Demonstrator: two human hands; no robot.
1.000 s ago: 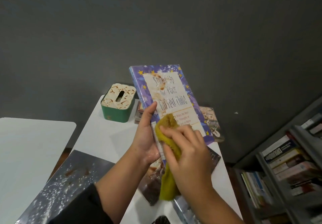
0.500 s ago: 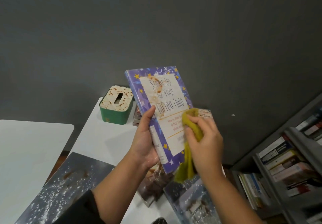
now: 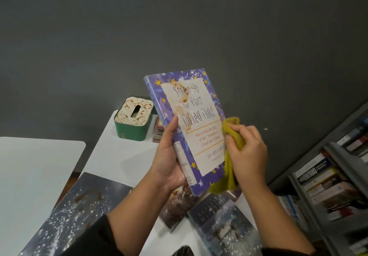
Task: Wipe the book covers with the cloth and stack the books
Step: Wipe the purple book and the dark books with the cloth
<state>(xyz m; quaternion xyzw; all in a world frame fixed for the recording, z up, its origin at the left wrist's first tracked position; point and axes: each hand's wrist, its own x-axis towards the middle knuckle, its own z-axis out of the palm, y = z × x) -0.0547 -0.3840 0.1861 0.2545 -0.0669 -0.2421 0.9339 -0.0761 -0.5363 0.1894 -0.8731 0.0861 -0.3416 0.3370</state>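
Note:
A purple book [image 3: 191,116] with yellow stars and a white title panel is held upright above the table. Brown smears and white specks mark its upper cover. My left hand [image 3: 167,156] grips its spine edge, thumb on the front. My right hand [image 3: 247,152] grips a mustard-yellow cloth [image 3: 231,168] against the book's right edge, and the cloth's tail hangs below. Several dusty dark books lie on the white table [image 3: 119,156]: a large one [image 3: 75,216] at lower left, one [image 3: 179,204] under the held book, one [image 3: 225,225] at lower right.
A green tissue box [image 3: 133,120] with a patterned lid stands at the table's far end, beside a small pile of books [image 3: 158,130]. A second white table [image 3: 33,176] is on the left. Grey shelves with books [image 3: 328,180] fill the right. A dark wall is behind.
My right hand has dragged the cloth from the lower middle of the cover to its right edge. The book has tilted slightly and risen in view.

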